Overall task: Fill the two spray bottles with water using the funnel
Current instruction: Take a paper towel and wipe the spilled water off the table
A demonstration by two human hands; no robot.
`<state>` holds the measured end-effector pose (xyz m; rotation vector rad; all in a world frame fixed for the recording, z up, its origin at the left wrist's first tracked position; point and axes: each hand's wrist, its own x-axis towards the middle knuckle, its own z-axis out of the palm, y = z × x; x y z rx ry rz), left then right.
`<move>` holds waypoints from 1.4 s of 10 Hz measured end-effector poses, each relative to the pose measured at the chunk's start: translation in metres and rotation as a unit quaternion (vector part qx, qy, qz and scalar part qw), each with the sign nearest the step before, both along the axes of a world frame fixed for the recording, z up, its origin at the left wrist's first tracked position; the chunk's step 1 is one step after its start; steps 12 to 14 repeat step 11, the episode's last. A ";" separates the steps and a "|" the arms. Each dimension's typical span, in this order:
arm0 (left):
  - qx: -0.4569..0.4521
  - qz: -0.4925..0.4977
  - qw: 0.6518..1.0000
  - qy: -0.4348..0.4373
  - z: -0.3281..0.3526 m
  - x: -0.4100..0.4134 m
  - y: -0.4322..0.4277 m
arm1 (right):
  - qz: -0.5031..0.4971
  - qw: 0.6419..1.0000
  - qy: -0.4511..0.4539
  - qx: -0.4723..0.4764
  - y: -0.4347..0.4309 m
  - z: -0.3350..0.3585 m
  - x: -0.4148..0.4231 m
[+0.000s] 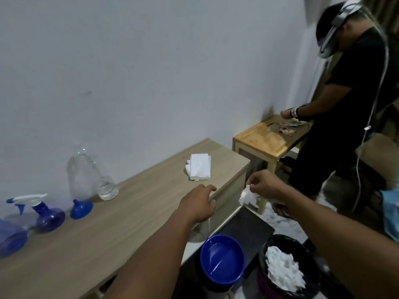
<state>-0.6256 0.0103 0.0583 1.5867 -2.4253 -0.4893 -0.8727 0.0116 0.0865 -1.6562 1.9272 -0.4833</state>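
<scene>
Two blue spray bottles stand at the table's left: one (46, 214) with a white and blue trigger head, the other (10, 238) cut off by the frame edge. A blue funnel (81, 209) sits mouth down beside them. Behind it lies a clear plastic water bottle (86, 175), nearly empty. My left hand (197, 205) rests on the table's front edge, fingers apart, holding nothing. My right hand (264, 184) hangs past the table's right end, pinching a crumpled white tissue (247, 197).
A stack of white tissues (199, 167) lies on the wooden table (108, 234). Below stand a blue basin (222, 258) holding some water and a black bin (282, 268) with used tissues. Another person (349, 93) works at a small wooden stool table (265, 139) on the right.
</scene>
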 end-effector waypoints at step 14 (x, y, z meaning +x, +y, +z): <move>0.301 -0.201 0.920 -0.151 -0.159 -0.265 -0.070 | -0.211 0.958 0.018 0.194 0.027 -0.235 -0.241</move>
